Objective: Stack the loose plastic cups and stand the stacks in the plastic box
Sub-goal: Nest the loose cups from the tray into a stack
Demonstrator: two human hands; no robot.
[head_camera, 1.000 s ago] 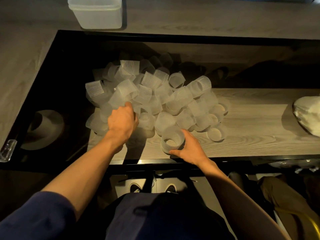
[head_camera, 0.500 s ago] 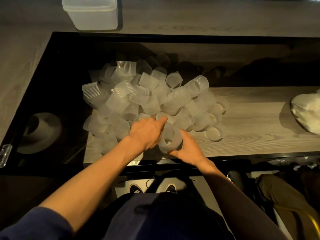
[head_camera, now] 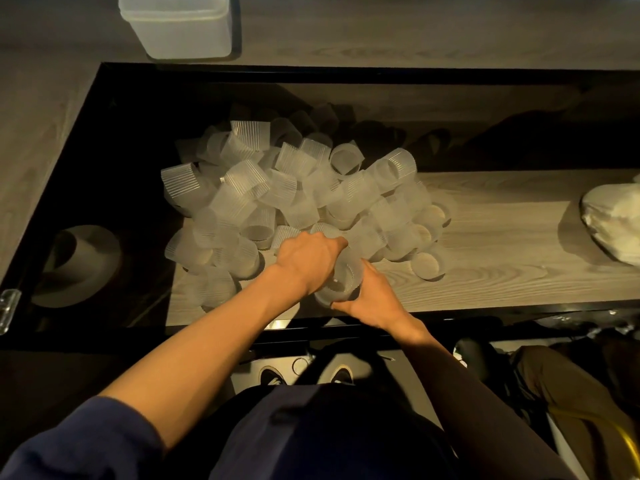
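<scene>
R hand [head_camera: 372, 299] fingers [head_camera: 367, 271] wrap the cup [head_camera: 341, 280] on the tabletop [head_camera: 502, 258], at the near edge of the loose pile [head_camera: 277, 188]. L hand [head_camera: 306, 259] fingers curl over its top, prob. nesting another in; that part's hidden. Early stacking step. Next: seat it square, grab more from the pile. Plastic box [head_camera: 180, 27] sits well back, beyond the pile.

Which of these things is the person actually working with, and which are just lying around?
In the job: loose cups, held cups gripped by left hand and right hand, plastic box.
Lying about: white bag, pale hat-shaped thing, clear clip.
</scene>
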